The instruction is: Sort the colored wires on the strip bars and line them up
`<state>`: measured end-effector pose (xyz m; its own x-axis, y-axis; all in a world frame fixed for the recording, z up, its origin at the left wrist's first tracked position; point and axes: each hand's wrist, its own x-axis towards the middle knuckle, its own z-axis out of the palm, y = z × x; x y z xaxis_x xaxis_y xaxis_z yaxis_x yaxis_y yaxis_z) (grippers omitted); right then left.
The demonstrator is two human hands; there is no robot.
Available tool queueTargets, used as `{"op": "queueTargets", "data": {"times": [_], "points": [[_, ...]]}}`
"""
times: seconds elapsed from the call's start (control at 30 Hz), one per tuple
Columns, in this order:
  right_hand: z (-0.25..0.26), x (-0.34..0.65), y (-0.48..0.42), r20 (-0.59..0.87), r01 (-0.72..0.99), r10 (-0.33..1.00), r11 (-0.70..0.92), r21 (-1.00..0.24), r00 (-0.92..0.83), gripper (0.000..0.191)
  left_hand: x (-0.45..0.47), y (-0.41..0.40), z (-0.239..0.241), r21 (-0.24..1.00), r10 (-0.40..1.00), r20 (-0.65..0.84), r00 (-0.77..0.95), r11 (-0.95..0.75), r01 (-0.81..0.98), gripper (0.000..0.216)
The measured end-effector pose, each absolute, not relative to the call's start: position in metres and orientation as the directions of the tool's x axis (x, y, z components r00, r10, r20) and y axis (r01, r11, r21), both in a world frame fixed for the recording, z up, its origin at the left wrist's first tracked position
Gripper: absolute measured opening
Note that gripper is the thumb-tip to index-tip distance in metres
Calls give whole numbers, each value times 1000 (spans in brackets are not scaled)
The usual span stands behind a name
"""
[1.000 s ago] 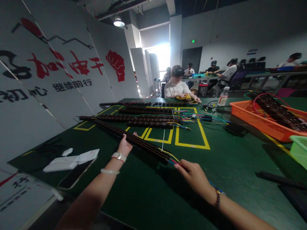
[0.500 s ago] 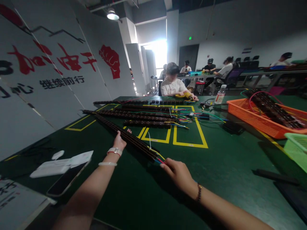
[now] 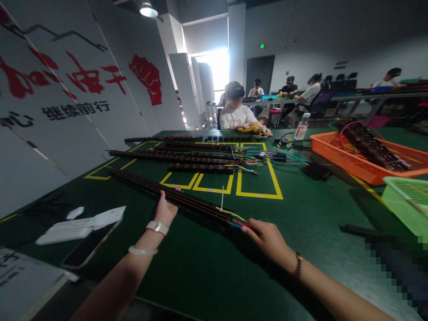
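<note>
A long bundle of dark strips (image 3: 200, 206) slants across the near part of the green table, its right end towards me. My left hand (image 3: 166, 209) is wrapped round the middle of it, thumb on top, the other fingers partly hidden behind. At the right end, my right hand (image 3: 267, 236) pinches the red and blue wires (image 3: 238, 224) coming out of the bundle. A yellow wire (image 3: 230, 213) runs beside them to the fingers. Near that end a white cable tie (image 3: 222, 198) sticks up from the bundle.
More dark strips with coloured wires (image 3: 200, 169) lie beyond, over yellow tape outlines. On the right are an orange basket (image 3: 344, 162), a green basket (image 3: 401, 200) and a bottle (image 3: 302, 127). A phone (image 3: 88, 245) lies at left. A co-worker (image 3: 237, 111) sits across the table.
Both hands have shifted right with the bundle; its far left end has swung nearer, away from the other strips. The grips look the same. The camera view has tilted slightly.
</note>
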<state>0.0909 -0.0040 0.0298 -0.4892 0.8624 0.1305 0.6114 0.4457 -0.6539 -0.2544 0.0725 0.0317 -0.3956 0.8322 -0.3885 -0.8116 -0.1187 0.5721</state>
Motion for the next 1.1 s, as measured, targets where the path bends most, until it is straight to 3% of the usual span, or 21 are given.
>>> {"op": "queueTargets", "data": {"times": [0.23,0.3,0.37,0.43,0.47,0.53,0.6,0.7,0.8,0.87,1.1], "points": [[29,98,0,159,586,803,539,-605,-575,36,-241,30,51,723,730,-385,-565,-141,-676,24],[26,101,3,144,613,795,556,-561,-590,35,-228,11,57,772,722,-352,-596,-137,-621,35],[24,104,7,129,636,786,574,-515,-605,33,-207,-10,65,847,794,-197,-575,-158,-508,50],[23,106,12,134,638,773,596,-488,-620,30,-181,-29,73,900,898,-18,-440,-177,-398,52],[23,107,15,142,631,769,602,-489,-623,29,-167,-38,77,925,958,20,-287,-127,-358,47],[23,110,20,166,613,779,588,-528,-604,26,-141,-51,82,974,995,-30,92,50,-222,28],[22,115,25,178,587,812,535,-607,-556,29,-116,-59,84,990,904,-101,416,133,-49,23],[19,121,31,83,539,845,409,-736,-528,42,-83,-63,81,987,712,-160,684,125,100,26],[18,123,34,-70,534,791,341,-773,-608,41,-54,-59,71,976,521,-220,825,115,187,32],[19,122,35,-94,543,758,369,-754,-645,40,-39,-53,64,974,457,-223,861,83,209,36],[15,120,36,-78,461,741,328,-825,-667,42,-19,-32,45,971,431,-239,870,112,211,44]]}}
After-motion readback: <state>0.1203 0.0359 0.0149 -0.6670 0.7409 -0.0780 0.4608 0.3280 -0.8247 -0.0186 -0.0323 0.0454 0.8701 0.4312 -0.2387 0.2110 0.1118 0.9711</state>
